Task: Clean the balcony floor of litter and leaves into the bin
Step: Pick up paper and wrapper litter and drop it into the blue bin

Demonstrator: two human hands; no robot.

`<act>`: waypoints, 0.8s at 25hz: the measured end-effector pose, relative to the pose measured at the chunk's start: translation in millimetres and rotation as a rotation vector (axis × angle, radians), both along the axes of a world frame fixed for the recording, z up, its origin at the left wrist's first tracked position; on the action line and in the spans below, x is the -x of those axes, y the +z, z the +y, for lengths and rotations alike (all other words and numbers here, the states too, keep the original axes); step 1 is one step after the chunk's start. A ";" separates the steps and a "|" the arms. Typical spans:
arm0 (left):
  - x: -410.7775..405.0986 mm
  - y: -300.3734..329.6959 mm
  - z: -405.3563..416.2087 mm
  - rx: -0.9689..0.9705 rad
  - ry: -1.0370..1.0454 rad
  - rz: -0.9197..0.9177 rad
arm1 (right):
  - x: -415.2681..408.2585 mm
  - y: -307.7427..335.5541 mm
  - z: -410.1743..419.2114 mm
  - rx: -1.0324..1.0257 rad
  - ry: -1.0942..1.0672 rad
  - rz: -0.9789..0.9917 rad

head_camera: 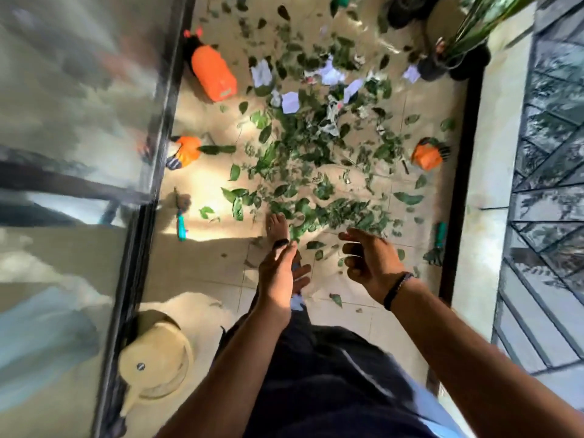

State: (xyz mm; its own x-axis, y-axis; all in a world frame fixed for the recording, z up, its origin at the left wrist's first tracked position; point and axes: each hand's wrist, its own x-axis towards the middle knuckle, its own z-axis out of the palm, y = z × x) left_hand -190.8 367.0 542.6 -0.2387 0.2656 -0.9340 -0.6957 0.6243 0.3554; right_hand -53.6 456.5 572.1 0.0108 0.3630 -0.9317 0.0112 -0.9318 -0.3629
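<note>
Leaves [316,172] and paper scraps [290,102] lie scattered on the balcony floor [202,270], densest toward 12 o'clock from both hands; the nearest edge of the spread sits just past the fingertips. No single long axis. Right hand [373,263] is nearer the heap, fingers [350,248] loosely curled, empty. Left hand [278,273] fingers together, extended, empty. Bin [158,361] at 7 o'clock, well apart.

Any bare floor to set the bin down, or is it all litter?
Free: the tiles near the person, between the beige bin by the glass door and the left hand. Also the sunlit strip beside the teal tool. Crowded: the leaves and paper scraps mid-floor.
</note>
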 end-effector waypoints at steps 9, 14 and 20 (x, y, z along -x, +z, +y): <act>2.8 -36.0 245.9 0.006 -0.363 0.141 | 25.6 -38.6 219.3 -0.082 -0.214 0.026; -32.7 -91.3 313.7 -0.123 -0.839 0.333 | -1.5 -97.0 313.8 -0.059 -0.226 0.065; -53.6 -257.9 385.7 -0.087 -1.092 0.583 | -21.0 -250.0 357.9 -0.009 -0.275 0.104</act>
State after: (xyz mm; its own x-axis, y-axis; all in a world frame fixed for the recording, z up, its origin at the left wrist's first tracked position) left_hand -137.1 752.7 284.7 -0.2275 0.6418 -0.7324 0.4487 0.7366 0.5061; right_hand -32.6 814.4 322.2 0.0145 0.3683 -0.9296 -0.2792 -0.8912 -0.3575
